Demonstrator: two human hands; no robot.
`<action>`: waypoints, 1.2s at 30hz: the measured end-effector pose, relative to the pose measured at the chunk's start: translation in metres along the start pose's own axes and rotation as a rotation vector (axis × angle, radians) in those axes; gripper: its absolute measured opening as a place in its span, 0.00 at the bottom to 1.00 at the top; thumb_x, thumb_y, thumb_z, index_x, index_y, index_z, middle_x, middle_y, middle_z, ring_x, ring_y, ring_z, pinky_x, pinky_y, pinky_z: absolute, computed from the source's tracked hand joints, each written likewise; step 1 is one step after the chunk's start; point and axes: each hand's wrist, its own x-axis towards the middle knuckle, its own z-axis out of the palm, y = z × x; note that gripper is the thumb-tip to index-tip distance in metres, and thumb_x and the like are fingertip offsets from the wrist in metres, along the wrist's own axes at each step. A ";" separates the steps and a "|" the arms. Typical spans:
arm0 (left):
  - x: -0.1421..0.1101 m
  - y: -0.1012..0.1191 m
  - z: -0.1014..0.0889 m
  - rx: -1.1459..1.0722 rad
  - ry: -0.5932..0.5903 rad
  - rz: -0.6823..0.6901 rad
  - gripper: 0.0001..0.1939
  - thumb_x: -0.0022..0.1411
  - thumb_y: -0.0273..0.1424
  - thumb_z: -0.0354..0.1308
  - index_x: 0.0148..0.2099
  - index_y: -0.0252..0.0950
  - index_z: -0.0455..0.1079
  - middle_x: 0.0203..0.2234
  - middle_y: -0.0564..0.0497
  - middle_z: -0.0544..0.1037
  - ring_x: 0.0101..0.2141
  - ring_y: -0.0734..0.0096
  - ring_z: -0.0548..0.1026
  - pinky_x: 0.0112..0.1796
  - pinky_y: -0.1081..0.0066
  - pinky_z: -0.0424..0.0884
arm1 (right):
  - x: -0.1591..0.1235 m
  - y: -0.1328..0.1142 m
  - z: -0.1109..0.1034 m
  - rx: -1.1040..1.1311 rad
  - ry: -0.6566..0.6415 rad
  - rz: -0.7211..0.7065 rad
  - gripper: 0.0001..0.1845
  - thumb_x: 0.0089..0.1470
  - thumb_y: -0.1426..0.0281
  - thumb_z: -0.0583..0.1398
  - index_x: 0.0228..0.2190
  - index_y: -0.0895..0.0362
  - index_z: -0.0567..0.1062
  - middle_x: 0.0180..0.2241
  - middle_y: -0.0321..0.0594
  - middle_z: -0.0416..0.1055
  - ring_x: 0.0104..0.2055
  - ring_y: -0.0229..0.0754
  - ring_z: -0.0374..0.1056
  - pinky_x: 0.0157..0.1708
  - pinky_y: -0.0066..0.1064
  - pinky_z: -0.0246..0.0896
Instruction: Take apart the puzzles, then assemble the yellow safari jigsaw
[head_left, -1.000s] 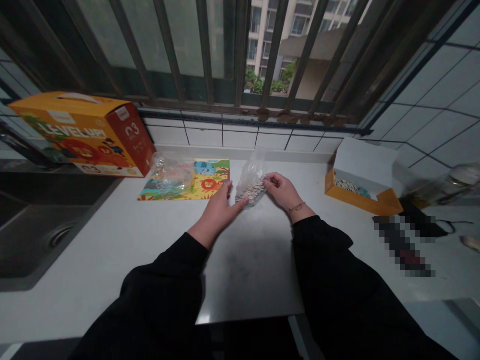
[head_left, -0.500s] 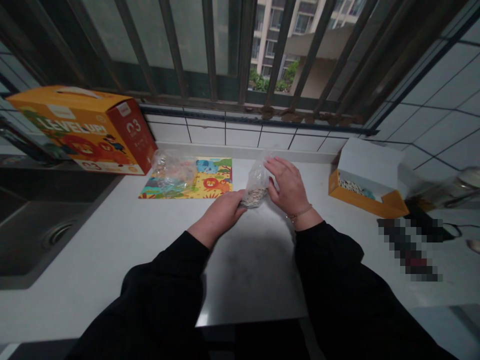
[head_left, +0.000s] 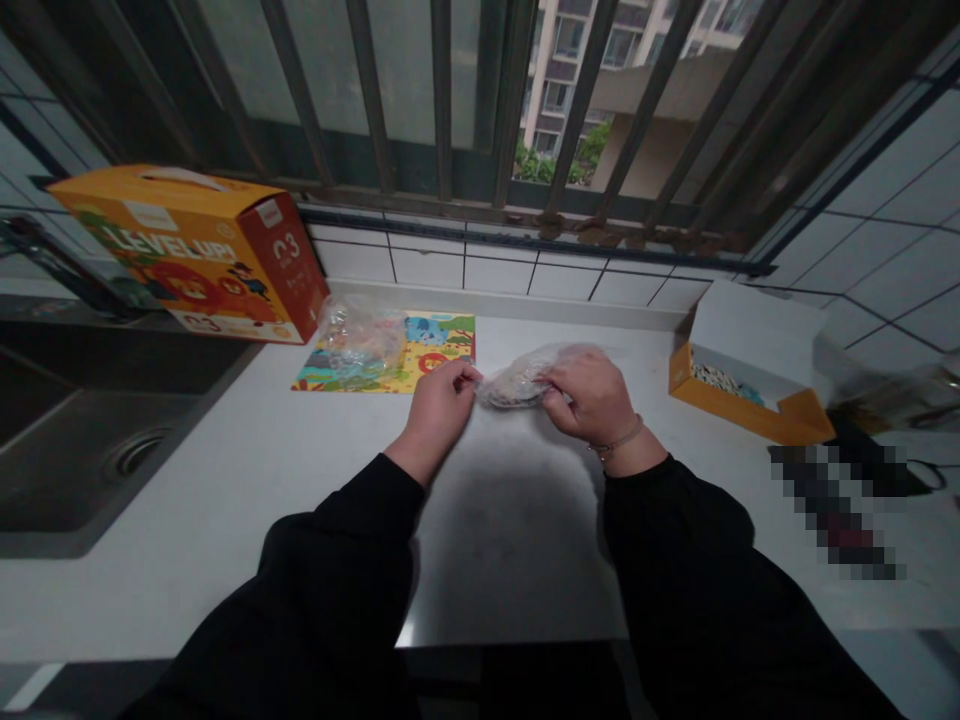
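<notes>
Between my hands is a clear plastic bag (head_left: 514, 385) with many small pale pieces inside, too blurred to name. My left hand (head_left: 441, 402) pinches the bag's left end between thumb and fingers. Closed around its right part, my right hand (head_left: 592, 395) grips the gathered plastic; a thin bracelet sits on that wrist. The bag lies on its side, low over the white counter (head_left: 510, 520). Just behind my left hand lies a colourful animal-picture sheet (head_left: 439, 330), with another crumpled clear bag (head_left: 360, 340) on it.
At the back left stands an orange "LEVEL UP!" carton (head_left: 195, 260), beside a dark sink (head_left: 67, 450). To the right is an open orange-and-white box (head_left: 739, 405) with small striped pieces inside. A blurred-out dark object (head_left: 840, 520) lies nearer. A barred window (head_left: 442, 110) runs behind.
The bag has gone from upright to lying sideways, stretched between my hands. My right hand has closed on the plastic and lowered slightly. The view has shifted a little left.
</notes>
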 end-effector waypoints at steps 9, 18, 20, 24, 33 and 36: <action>0.006 -0.004 -0.006 -0.059 0.092 -0.116 0.11 0.71 0.28 0.57 0.50 0.39 0.79 0.46 0.45 0.87 0.45 0.57 0.83 0.51 0.60 0.77 | 0.002 -0.029 0.012 0.090 -0.443 0.105 0.25 0.77 0.64 0.51 0.47 0.57 0.87 0.42 0.47 0.87 0.47 0.50 0.80 0.51 0.38 0.71; 0.004 0.000 -0.005 -0.021 -0.019 -0.151 0.07 0.74 0.33 0.59 0.47 0.39 0.79 0.41 0.44 0.87 0.42 0.55 0.83 0.48 0.60 0.76 | -0.006 -0.022 0.030 -0.233 -0.396 0.394 0.14 0.73 0.70 0.57 0.44 0.61 0.83 0.45 0.57 0.83 0.50 0.57 0.78 0.55 0.47 0.73; 0.002 0.004 -0.005 -0.016 -0.038 -0.139 0.07 0.73 0.33 0.60 0.47 0.39 0.79 0.41 0.44 0.87 0.41 0.56 0.83 0.47 0.61 0.76 | -0.009 -0.015 0.034 -0.262 -0.362 0.412 0.14 0.74 0.69 0.58 0.43 0.60 0.84 0.45 0.57 0.82 0.52 0.59 0.77 0.59 0.50 0.73; -0.001 0.009 -0.005 -0.026 -0.076 -0.121 0.08 0.72 0.34 0.63 0.49 0.38 0.80 0.40 0.45 0.87 0.41 0.57 0.84 0.47 0.61 0.76 | -0.011 -0.003 0.041 -0.208 -0.301 0.402 0.12 0.73 0.69 0.59 0.39 0.57 0.83 0.42 0.53 0.82 0.51 0.58 0.76 0.59 0.50 0.73; -0.002 0.000 0.002 -0.109 -0.176 -0.111 0.11 0.74 0.33 0.58 0.48 0.39 0.82 0.36 0.46 0.85 0.38 0.57 0.82 0.45 0.59 0.76 | -0.015 -0.002 0.061 0.060 -0.254 0.503 0.30 0.68 0.54 0.64 0.62 0.62 0.76 0.57 0.63 0.80 0.61 0.65 0.76 0.64 0.60 0.72; 0.000 -0.005 0.009 -0.260 -0.219 -0.184 0.12 0.75 0.32 0.56 0.50 0.38 0.82 0.37 0.46 0.85 0.34 0.61 0.81 0.42 0.60 0.78 | -0.017 -0.010 0.061 0.141 -0.264 0.499 0.44 0.63 0.45 0.68 0.68 0.60 0.70 0.64 0.64 0.75 0.67 0.67 0.72 0.68 0.64 0.67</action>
